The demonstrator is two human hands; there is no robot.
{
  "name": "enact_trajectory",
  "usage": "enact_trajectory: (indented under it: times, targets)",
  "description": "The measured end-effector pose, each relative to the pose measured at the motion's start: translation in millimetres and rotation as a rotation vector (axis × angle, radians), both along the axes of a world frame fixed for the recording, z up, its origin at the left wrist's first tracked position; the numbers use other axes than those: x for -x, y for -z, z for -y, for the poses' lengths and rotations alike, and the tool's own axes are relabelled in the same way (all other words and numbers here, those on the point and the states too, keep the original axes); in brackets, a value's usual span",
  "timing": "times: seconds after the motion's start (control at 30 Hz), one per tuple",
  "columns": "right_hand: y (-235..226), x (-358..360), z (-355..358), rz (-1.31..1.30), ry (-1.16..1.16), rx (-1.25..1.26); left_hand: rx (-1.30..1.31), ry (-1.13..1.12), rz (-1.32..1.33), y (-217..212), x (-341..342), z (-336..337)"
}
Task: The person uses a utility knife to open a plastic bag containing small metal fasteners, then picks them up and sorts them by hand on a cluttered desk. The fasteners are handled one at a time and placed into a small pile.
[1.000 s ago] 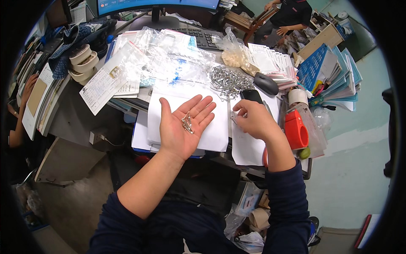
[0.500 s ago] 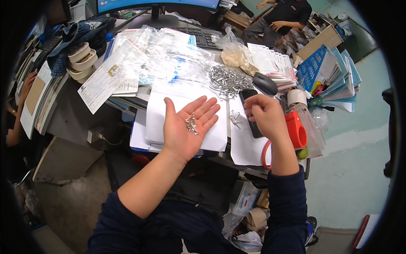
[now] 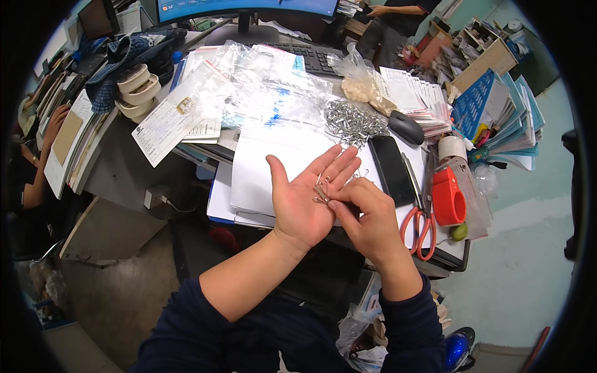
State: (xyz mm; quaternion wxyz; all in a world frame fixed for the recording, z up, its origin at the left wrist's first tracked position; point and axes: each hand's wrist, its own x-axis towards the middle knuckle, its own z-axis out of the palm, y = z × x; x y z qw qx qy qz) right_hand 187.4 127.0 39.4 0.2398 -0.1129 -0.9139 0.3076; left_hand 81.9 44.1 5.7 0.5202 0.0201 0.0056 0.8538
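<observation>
The left hand (image 3: 309, 202) lies palm up with its fingers spread and its thumb well apart from them; a few small silver metal pieces (image 3: 321, 189) rest on the palm near the base of the fingers; the right hand (image 3: 367, 214) reaches in from the side, thumb and forefinger brought together in a pinch on the lower end of those pieces, though how many the fingertips grip cannot be told.

A heap of similar silver pieces (image 3: 356, 122) sits farther back on the worktop (image 3: 458, 267), with clear plastic bags (image 3: 280, 93) to its left and a black computer mouse (image 3: 406, 128) just to its right; a bag with beige contents (image 3: 357, 87) and a row of printed slips (image 3: 420, 96) stand behind it; white paper sheets (image 3: 258, 161) lie under and beyond the left hand.

To the right of the right hand are a black smartphone (image 3: 392, 168), red-handled scissors (image 3: 420, 233), a red plastic holder with a round opening (image 3: 446, 196) and a small green fruit (image 3: 459, 232); a black keyboard (image 3: 314, 59) lies in front of the monitor (image 3: 249, 9).
</observation>
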Motion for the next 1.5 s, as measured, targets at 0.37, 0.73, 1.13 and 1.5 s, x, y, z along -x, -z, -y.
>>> enact_trajectory:
  times: [0.37, 0.73, 1.13, 1.5]
  targets:
    - [1.0, 4.5, 6.7, 0.039, 0.034, 0.187, 0.047, -0.02, -0.054, 6.1, -2.7, 1.1]
    - [3.2, 2.2, 5.1, 0.062, 0.089, 0.326, 0.061, -0.018, 0.027, 5.1, -0.9, -1.2]
    - [10.5, -8.3, -58.6, 0.261, 0.48, -0.067, 0.045, -0.039, 0.017, 7.3, 9.8, 1.4]
    - [-20.8, 11.7, 0.2, 0.135, -0.041, -0.025, 0.079, -0.01, -0.012, 0.6, 4.9, 0.6]
